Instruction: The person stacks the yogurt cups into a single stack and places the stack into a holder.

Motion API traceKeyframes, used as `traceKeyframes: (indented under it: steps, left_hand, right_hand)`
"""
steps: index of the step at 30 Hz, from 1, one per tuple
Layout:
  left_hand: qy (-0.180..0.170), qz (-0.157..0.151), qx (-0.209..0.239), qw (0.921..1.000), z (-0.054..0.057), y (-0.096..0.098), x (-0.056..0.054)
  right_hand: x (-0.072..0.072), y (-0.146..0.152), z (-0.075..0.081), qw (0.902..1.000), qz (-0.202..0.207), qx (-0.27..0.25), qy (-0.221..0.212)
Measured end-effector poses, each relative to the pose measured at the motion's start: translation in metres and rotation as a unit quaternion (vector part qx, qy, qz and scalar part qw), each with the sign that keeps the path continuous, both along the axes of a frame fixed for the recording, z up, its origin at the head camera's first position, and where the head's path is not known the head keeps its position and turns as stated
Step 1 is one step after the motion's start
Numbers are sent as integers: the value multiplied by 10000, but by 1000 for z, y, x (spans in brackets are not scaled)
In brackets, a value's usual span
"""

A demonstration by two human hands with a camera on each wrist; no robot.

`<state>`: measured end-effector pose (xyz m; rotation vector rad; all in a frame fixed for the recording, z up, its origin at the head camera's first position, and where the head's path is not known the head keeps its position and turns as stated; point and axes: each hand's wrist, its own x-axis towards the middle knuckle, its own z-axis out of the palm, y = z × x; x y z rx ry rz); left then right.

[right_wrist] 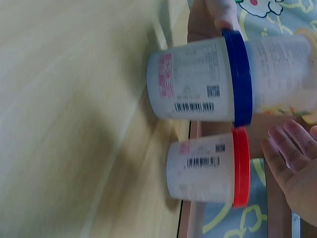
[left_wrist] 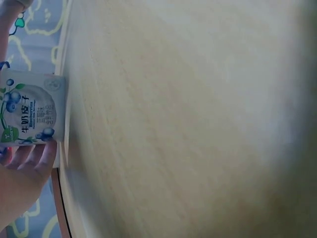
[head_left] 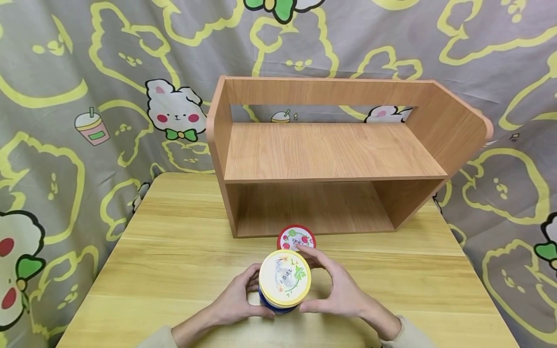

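Note:
Two paper tubs stand stacked on the table [head_left: 174,270]: a yellow-lidded tub [head_left: 285,278] on top of a blue-lidded tub [right_wrist: 193,84]. Blueberries are printed on the lower tub's side in the left wrist view. My left hand [head_left: 235,297] holds that lower tub from the left, its thumb at the blue lid. Around the right side of the stack curves my right hand [head_left: 344,290], fingers spread, with a gap to the upper tub in the right wrist view. Just behind the stack stands a red-lidded tub [head_left: 296,234], partly hidden in the head view.
A two-tier wooden shelf [head_left: 335,150] stands at the back of the table, its lower front edge just beyond the red-lidded tub. Behind it hangs a grey curtain [head_left: 130,63] with yellow cartoon outlines.

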<state>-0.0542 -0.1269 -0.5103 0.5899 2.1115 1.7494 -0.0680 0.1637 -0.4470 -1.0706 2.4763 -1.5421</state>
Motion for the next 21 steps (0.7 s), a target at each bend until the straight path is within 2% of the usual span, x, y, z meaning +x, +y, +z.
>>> traceKeyframes:
  steps: [10, 21]
  left_hand:
    - [-54, -35, 18, 10000, 0, 0, -1]
    - [6, -46, -5, 10000, 0, -1, -1]
  right_hand:
    - [-10, 26, -10, 9983, 134, -487, 277]
    - [-25, 50, -23, 9962, -390, -707, 327]
